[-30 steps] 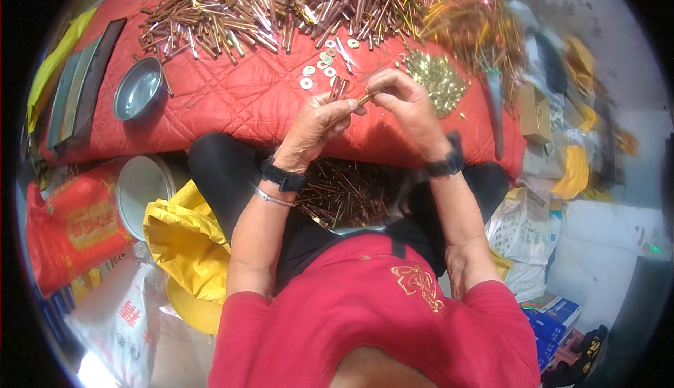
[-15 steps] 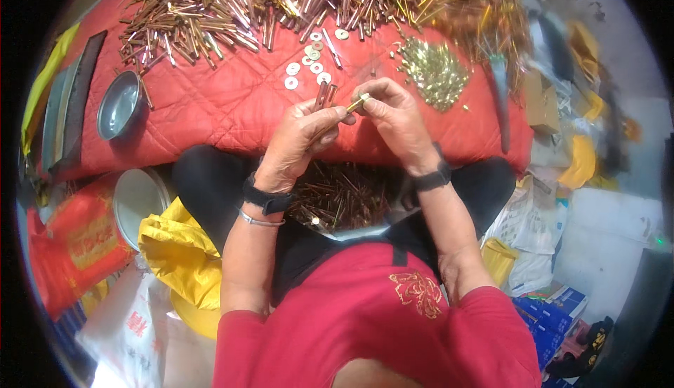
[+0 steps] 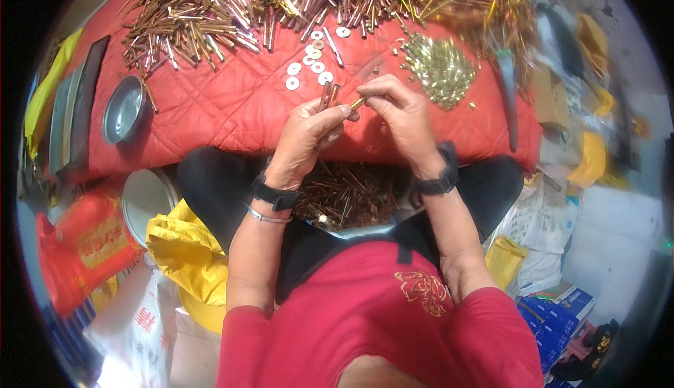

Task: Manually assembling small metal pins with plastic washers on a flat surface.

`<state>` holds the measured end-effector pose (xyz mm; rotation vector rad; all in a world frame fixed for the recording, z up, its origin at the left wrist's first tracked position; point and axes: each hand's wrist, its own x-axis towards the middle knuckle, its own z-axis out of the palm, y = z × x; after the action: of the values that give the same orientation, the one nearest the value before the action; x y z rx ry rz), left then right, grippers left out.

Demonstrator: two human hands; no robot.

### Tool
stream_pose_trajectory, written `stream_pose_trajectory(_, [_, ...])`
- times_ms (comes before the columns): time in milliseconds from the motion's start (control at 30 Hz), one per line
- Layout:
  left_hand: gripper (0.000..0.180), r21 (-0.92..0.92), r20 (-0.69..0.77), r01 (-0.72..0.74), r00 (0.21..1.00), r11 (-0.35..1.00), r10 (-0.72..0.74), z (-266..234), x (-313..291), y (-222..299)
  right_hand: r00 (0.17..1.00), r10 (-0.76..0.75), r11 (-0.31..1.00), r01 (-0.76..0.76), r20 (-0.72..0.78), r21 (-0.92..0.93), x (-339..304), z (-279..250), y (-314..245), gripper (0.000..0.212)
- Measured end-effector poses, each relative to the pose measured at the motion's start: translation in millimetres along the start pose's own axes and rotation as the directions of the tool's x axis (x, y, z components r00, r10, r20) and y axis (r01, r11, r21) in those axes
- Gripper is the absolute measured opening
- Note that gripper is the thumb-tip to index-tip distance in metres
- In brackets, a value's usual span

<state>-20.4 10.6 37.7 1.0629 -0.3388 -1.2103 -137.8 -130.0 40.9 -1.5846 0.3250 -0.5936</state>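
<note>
My left hand (image 3: pixel 306 139) is closed around a few short, shiny copper-coloured tubes (image 3: pixel 330 93), whose ends stick up above the fingers. Between its thumb and fingertips runs a slim gold-coloured tube (image 3: pixel 357 104), reaching across to my right hand (image 3: pixel 406 118). The right thumb and forefinger pinch that tube's far end, so its tip is hidden. Just beyond the hands, several flat pale washers (image 3: pixel 325 77) lie on the red quilted cloth (image 3: pixel 232 107). Small gold-coloured pieces (image 3: pixel 439 72) form a pile to the right of them.
A big heap of metallic tubes (image 3: pixel 210 9) covers the far side of the cloth. At the left sits a small metal bowl (image 3: pixel 125 111). More tubes (image 3: pixel 351 191) fill a container between my legs. A dark blue-grey tool (image 3: pixel 508 93) lies at the right, with bags and boxes beyond.
The whole view has shifted slightly. My right fingers have curled a little more over the end of the gold-coloured tube; my left hand keeps its hold.
</note>
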Motion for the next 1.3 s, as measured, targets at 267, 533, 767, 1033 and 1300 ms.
stream_pose_trajectory(267, [0.020, -0.046, 0.110, 0.117, 0.988, 0.992, -0.111, -7.6, -1.0, 2.3, 0.985, -0.068, 0.967, 0.104, 0.156, -0.232, 7.4, -13.0, -17.7, 0.013])
stream_pose_trajectory(533, [0.021, 0.085, 0.035, -0.057, 0.998, 0.995, 0.055, 0.8, -1.2, -5.8, 0.972, 0.064, 0.866, 0.058, 0.225, -0.497, 10.6, -16.2, -25.3, 0.010])
stream_pose_trajectory(767, [0.022, -0.346, 0.381, 0.296, 0.911, 0.890, -0.155, -14.7, 6.3, -9.3, 0.960, -0.139, 0.967, 0.184, 0.244, -0.174, 8.8, -10.4, -25.2, 0.010])
stream_pose_trajectory(1033, [0.023, 0.103, 0.037, -0.069, 0.997, 0.992, 0.066, 2.6, -1.8, -5.9, 0.981, 0.110, 0.974, -0.073, 0.161, -0.216, 8.7, -12.3, -32.0, 0.017])
stream_pose_trajectory(1300, [0.019, -0.196, 0.286, 0.173, 0.952, 0.965, -0.112, -9.8, 1.2, -3.9, 0.984, -0.021, 0.985, 0.051, 0.177, -0.166, 2.8, -13.5, -36.4, 0.014])
